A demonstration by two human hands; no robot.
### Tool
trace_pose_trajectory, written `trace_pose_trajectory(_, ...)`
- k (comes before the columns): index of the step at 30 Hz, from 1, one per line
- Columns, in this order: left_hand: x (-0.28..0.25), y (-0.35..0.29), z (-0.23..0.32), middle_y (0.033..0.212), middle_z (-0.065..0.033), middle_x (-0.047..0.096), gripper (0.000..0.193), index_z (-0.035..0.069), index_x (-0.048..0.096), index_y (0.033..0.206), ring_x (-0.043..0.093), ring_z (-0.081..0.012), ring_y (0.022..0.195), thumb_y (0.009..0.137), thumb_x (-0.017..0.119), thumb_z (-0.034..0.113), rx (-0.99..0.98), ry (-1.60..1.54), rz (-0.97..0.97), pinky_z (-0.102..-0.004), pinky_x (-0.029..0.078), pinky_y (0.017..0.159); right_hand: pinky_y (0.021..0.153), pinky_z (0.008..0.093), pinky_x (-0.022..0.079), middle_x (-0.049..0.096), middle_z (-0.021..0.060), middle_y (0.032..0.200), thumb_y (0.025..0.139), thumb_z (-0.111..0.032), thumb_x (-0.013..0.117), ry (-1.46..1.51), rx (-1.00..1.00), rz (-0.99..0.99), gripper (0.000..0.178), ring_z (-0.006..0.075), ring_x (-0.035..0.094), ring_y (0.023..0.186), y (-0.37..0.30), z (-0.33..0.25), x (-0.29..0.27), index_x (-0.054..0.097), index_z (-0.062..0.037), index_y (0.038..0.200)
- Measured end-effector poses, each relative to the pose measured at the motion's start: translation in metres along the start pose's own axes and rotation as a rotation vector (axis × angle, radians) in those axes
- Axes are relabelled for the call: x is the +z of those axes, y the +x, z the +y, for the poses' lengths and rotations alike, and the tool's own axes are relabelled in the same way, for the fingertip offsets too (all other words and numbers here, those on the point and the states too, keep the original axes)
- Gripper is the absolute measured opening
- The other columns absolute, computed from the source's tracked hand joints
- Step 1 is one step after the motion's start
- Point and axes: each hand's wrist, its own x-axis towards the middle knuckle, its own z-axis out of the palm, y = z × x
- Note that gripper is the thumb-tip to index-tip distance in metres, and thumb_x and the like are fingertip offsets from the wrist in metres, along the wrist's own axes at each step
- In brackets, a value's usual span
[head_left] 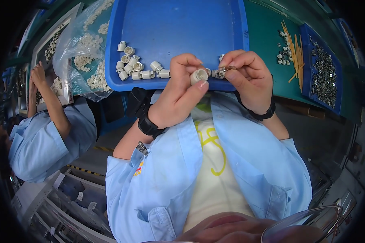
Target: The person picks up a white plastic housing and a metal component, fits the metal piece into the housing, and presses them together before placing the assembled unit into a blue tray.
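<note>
Over the near edge of the blue tray (178, 84), my left hand (172, 97) is closed around a white lamp socket shell (199, 76), its round opening facing up and toward the right. Beside it, my right hand (251, 81) pinches a small white-and-metal part (221, 73) between thumb and fingers. The two pieces are close together; whether they touch is hard to tell. Several similar white lamp socket shells (134, 61) lie in the tray's near left part. Another small white piece shows partly behind my right fingers.
On the right are thin wooden sticks (299, 60), small white parts (284, 56) and a blue bin of metal parts (323, 77). Clear plastic bags (87, 48) of white pieces stand left of the tray. Further left, a co-worker's hand (38, 75) is at a light-framed tray.
</note>
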Motion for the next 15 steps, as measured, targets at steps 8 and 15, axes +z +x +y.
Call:
trace_pose_trajectory(8, -0.007, -0.003, 0.003, 0.097, -0.0043, 0.047, 0.032, 0.003, 0.034, 0.109, 0.046, -0.0068, 0.077, 0.090, 0.049, 0.022, -0.136, -0.125, -0.160, -0.0192, 0.039, 0.071, 0.075, 0.0285, 0.044, 0.055, 0.0130, 0.094, 0.074, 0.006, 0.062, -0.469, -0.234, -0.214, 0.020, 0.0177, 0.054, 0.083, 0.008, -0.016, -0.003, 0.051, -0.0021, 0.088)
trace_pose_trajectory(15, -0.013, -0.001, 0.001, 0.100, -0.0065, 0.049, 0.031, 0.002, 0.036, 0.109, 0.050, -0.0095, 0.083, 0.088, 0.053, 0.018, -0.145, -0.209, -0.217, -0.0220, 0.042, 0.074, 0.072, 0.0317, 0.043, 0.058, 0.0098, 0.088, 0.070, 0.002, 0.067, -0.589, -0.379, -0.263, 0.022, 0.0214, 0.056, 0.079, 0.010, -0.015, 0.000, 0.054, -0.0054, 0.085)
